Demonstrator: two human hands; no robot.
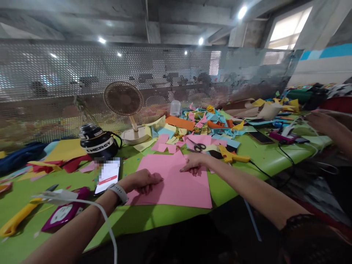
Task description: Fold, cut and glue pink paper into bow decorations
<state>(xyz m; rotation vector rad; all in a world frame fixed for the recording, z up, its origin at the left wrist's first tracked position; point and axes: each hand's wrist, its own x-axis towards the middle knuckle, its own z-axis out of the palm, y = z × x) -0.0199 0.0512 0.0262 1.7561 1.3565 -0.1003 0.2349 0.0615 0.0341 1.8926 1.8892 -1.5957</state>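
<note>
A large sheet of pink paper point(178, 196) lies flat in front of me, with what looks like another sheet's edge under it. My left hand point(144, 181), with a pale watch band on the wrist, rests on its left half. The left fingers are curled in and the thumb points right; whether anything is between them is hidden. Near the paper's upper right, my right hand point(194, 163) touches the surface, its index finger stretched toward the left and the others bent. Just beyond it lie black scissors point(198, 146) and a yellow glue gun point(232, 156).
Colored paper scraps point(214, 121) heap along the back, before a perforated metal screen point(176, 69). A fan point(123, 101), a black bottle point(96, 141) and a phone point(110, 176) stand or lie leftward. A yellow-handled cutter point(22, 216) lies front left. Another person's hand point(316, 119) shows at right.
</note>
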